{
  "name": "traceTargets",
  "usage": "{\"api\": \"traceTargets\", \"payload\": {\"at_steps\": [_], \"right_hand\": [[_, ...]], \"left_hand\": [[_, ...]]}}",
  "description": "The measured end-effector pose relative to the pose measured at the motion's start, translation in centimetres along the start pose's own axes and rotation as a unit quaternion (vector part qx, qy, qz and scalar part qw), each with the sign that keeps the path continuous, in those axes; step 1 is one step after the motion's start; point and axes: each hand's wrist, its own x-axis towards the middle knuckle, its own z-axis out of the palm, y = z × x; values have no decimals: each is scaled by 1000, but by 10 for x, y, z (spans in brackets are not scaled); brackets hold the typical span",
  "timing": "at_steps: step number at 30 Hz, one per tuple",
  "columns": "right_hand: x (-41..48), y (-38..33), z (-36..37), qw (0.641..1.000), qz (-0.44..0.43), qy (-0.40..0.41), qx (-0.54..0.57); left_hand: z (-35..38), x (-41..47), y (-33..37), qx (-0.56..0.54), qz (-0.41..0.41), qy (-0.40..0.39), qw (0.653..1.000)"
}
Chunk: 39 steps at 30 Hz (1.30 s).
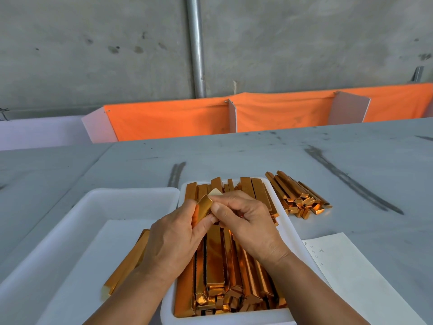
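- The grey bench (pixel 328 160) is stretching across the whole scene, streaked with dark smears.
- An orange cloth (pixel 175 120) is hanging along its far edge, between pale divider boards.
- The left tray (pixel 70 219), white and lined with a white sheet, is sitting at the near left. A few long gold cartons (pixel 131 261) are lying along its right side, partly hidden by a forearm.
- The right tray (pixel 222 319), also white, is sitting just beside it and is holding a packed stack (pixel 215 261) of gold cartons running near to far.
- A paper sheet (pixel 356 273) with faint handwriting is lying at the near right, just beside the right tray.
- A loose pile (pixel 297 198) of gold cartons is lying on the bench by that tray's far right corner.
- The left hand (pixel 173 240) is hovering over the right tray, its grip closed round the gold box (pixel 205 207), with fingers curling behind it.
- The right hand (pixel 246 219) is meeting it from the right, its grip pinching the same box between thumb and curled fingers.
- The gold box is tilting above the far half of the right tray, with a pale flap (pixel 215 192) sticking up at its far end.
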Motion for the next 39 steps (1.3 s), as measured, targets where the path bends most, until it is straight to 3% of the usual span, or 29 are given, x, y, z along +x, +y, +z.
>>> {"api": "traceTargets", "payload": {"at_steps": [8,15,22,39], "right_hand": [[-2,-2,-1,1000,-13,-22,-5],[4,2,-5,995,70,74,17],[2,-6,-7,991,91,9,102],[3,-5,-6,989,84,-3,120]], "left_hand": [[2,2,-3,1,-6,2,1000],[4,0,-5,18,9,-28,999],[4,0,-5,23,20,-39,999],[3,0,-3,28,44,-44,998]]}}
